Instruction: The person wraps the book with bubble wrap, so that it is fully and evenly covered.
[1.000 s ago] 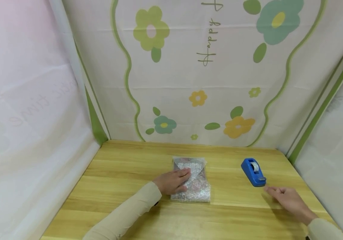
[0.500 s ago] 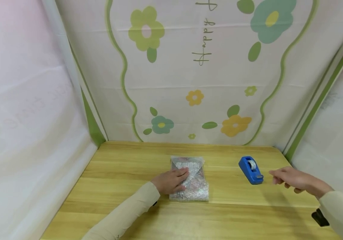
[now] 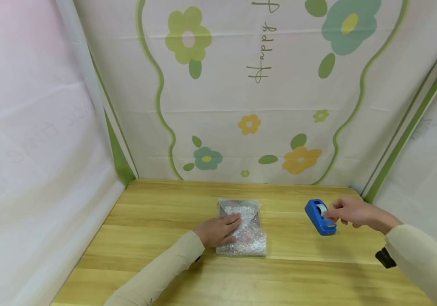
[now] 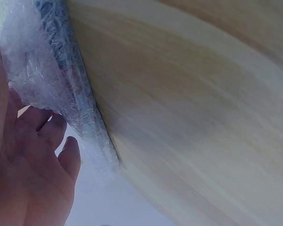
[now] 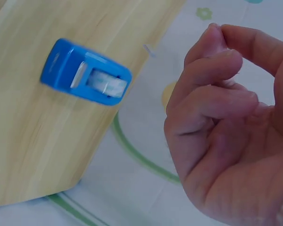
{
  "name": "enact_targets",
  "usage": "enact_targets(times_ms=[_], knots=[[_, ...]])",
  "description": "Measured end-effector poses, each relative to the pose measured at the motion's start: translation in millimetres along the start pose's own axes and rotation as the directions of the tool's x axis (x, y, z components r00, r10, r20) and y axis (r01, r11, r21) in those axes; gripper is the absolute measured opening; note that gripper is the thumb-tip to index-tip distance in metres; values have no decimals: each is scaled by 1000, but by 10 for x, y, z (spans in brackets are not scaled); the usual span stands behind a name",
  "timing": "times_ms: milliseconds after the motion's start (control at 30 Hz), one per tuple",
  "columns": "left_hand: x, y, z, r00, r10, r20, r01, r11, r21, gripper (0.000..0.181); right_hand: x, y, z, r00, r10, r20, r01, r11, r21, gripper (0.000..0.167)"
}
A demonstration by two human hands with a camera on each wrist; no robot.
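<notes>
A flat package in bubble wrap (image 3: 254, 244) lies on the table, its top flap folded to a point. My left hand (image 3: 218, 231) rests on its left side, fingers straight across the flap. The left wrist view shows the wrap's edge (image 4: 78, 80) beside that hand (image 4: 37, 165). My right hand (image 3: 350, 211) is above the blue tape dispenser (image 3: 315, 216), thumb and forefinger meeting. In the right wrist view, the hand (image 5: 226, 113) pinches what looks like clear tape; only a faint pale sliver (image 5: 149, 50) shows, away from the fingertips. The dispenser holds a white roll (image 5: 106, 84).
The wooden table (image 3: 157, 212) meets a flowered cloth (image 3: 210, 97) hanging at its back. White cloths also hang on the left (image 3: 42, 178) and right (image 3: 428, 182).
My right hand moved from the dispenser's front end, up and right, then back left over the dispenser. The left hand and package have stayed in place.
</notes>
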State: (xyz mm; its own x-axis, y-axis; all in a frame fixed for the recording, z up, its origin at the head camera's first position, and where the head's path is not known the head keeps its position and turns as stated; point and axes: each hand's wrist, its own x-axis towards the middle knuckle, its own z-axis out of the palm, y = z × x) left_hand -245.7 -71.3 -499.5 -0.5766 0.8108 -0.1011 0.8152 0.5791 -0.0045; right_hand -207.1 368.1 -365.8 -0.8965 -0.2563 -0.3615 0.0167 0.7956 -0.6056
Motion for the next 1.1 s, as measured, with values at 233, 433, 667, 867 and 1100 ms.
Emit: enact_targets(times_ms=[233, 433, 667, 867, 1100], knots=[[-5, -7, 18, 1000, 2, -14, -2, 1000, 4, 68, 138, -295, 83, 1000, -17, 26, 16, 998, 55, 37], [-20, -3, 22, 1000, 8, -23, -8, 1000, 11, 68, 283, -514, 186, 997, -64, 50, 60, 995, 78, 37], [-28, -1, 8, 1000, 6, -21, -6, 1000, 8, 68, 466, -773, 355, 995, -92, 38, 87, 989, 123, 38], [-32, 0, -6, 1000, -3, -12, 3, 1000, 18, 68, 660, -973, 489, 995, -88, 41, 75, 966, 249, 34], [-3, -3, -12, 1000, 1, -14, 0, 1000, 27, 67, 879, -1150, 617, 997, -68, 24, 48, 873, 485, 28]])
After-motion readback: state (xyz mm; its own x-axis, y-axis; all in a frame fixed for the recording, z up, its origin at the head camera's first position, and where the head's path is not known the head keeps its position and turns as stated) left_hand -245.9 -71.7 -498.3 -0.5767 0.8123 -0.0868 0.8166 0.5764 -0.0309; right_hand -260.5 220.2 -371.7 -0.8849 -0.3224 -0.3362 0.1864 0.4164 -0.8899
